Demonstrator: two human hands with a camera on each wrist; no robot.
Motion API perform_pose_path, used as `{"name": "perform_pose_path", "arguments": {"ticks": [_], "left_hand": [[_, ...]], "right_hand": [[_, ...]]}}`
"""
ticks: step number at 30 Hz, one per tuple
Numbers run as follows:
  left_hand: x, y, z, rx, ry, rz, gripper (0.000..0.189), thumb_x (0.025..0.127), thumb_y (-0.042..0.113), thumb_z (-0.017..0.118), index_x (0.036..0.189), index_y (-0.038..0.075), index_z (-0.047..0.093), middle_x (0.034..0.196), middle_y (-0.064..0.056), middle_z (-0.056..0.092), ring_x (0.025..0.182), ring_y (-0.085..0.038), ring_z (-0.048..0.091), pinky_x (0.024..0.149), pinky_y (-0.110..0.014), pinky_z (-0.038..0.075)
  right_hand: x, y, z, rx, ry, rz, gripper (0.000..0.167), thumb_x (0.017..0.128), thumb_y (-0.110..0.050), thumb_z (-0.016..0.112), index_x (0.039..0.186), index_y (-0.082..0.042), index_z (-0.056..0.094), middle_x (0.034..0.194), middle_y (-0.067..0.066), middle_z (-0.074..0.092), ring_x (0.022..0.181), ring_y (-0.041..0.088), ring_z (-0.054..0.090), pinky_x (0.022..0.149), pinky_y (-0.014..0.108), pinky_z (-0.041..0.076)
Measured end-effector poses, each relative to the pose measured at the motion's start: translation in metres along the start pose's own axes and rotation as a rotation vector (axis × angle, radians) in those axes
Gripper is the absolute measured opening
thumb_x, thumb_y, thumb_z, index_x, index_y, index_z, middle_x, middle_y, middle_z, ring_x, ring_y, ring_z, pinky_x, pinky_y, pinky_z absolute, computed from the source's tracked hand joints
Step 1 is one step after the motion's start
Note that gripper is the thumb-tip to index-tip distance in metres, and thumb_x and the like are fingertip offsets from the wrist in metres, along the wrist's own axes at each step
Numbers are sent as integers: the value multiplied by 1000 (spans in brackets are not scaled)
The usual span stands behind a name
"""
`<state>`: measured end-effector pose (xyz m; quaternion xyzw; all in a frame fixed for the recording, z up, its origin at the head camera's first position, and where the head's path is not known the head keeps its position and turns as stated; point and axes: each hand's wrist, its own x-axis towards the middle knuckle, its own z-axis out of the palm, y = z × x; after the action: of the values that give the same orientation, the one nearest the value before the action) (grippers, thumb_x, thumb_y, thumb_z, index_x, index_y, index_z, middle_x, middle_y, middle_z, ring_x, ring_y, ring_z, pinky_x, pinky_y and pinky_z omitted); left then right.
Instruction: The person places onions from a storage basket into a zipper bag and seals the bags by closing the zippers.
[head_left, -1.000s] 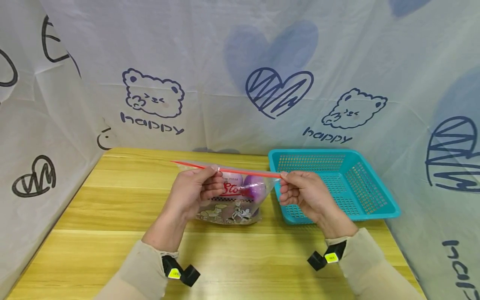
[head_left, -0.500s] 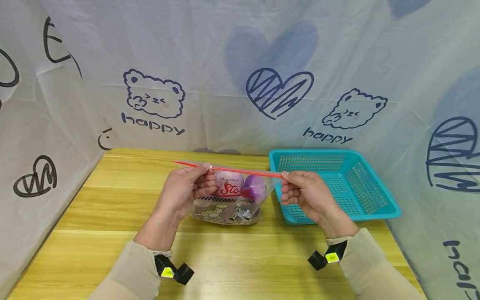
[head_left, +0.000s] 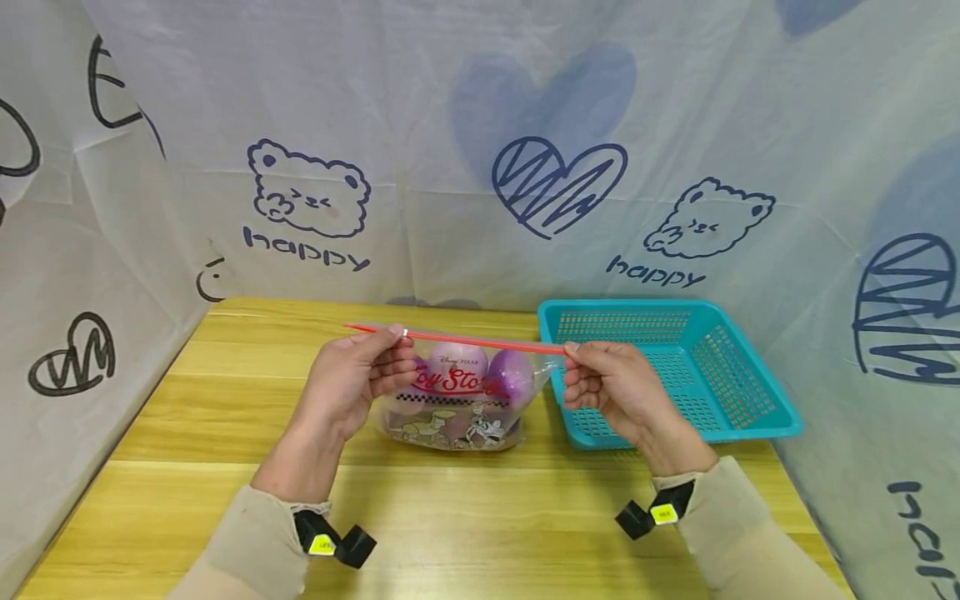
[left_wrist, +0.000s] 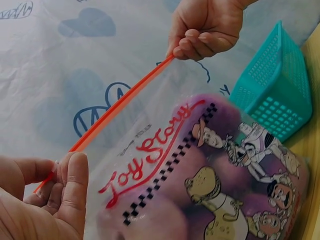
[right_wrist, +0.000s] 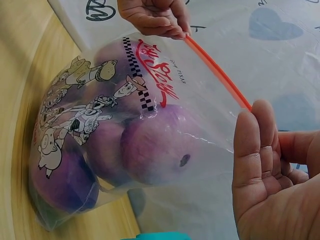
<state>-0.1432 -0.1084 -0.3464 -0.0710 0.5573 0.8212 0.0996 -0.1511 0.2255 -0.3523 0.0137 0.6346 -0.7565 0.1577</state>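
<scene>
A clear zip bag [head_left: 452, 402] with red Toy Story lettering and cartoon figures rests on the wooden table. Several round, purple-pink things [right_wrist: 155, 142] fill its lower part; one bears a dark spot. Along the top runs a red zip strip [head_left: 487, 342], stretched straight between the hands. My left hand [head_left: 347, 372] pinches the strip at its small white slider [head_left: 405, 333], near the left end, thumb on top. At the right end of the strip, my right hand [head_left: 613, 375] grips the bag's top corner between thumb and curled fingers.
A turquoise perforated basket [head_left: 750, 367] stands on the table [head_left: 480, 517] just right of the bag, partly behind my right hand. White cloth [head_left: 420, 108] printed with hearts and bears hangs at the back and sides.
My left hand has slid leftward along the red strip with the white slider, uncovering more of the lettering. The right hand holds its corner in nearly the same place.
</scene>
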Motion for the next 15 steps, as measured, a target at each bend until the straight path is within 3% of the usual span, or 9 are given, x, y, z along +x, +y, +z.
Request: {"name": "perform_pose_path", "arguments": {"ticks": [15], "left_hand": [[-2,10,-18,-33,29,41,24,106,16,61,90,8,77,83,-3,76,74,-13,76,77,-28,63]], "right_hand": [[0,0,-5,24,19,-4,31,107,-15,58,80,-8,72,65,1,70,54,12,71,59,28,61]]}}
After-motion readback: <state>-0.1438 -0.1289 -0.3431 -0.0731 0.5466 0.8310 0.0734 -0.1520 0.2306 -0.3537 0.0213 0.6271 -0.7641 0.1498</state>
